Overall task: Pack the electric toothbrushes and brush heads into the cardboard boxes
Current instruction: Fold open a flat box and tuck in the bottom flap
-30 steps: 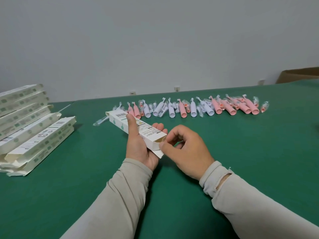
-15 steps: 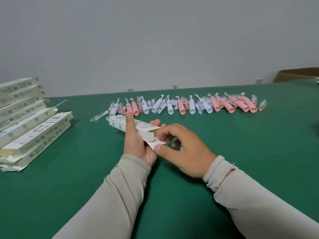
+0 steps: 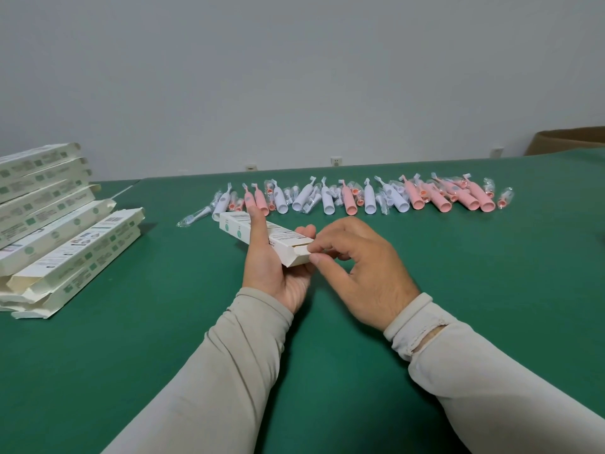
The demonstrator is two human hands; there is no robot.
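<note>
The cardboard box (image 3: 262,237) is a long white carton held just above the green worktop (image 3: 327,371), its far end pointing toward the row of toothbrushes. The left hand (image 3: 271,267) cradles it from below, thumb laid along the printed top face, so this grip is closed round the carton. At the carton's near end, the right hand (image 3: 357,267) pinches the end flap (image 3: 302,255) between thumb and forefinger; the end looks partly open, and whether anything is inside cannot be seen.

Beyond the carton lies the row of toothbrushes (image 3: 370,198), pink and white handles mixed with brush heads (image 3: 504,199) in clear wrappers, none of them boxed. To the carton's left sits a stack of boxes (image 3: 59,217), several with loose end flaps; whether they are filled cannot be told. Judging from this, most of the packing is left to do.

The carton shows printed panels, green round marks and what looks like a barcode, but no word or brand is legible.
</note>
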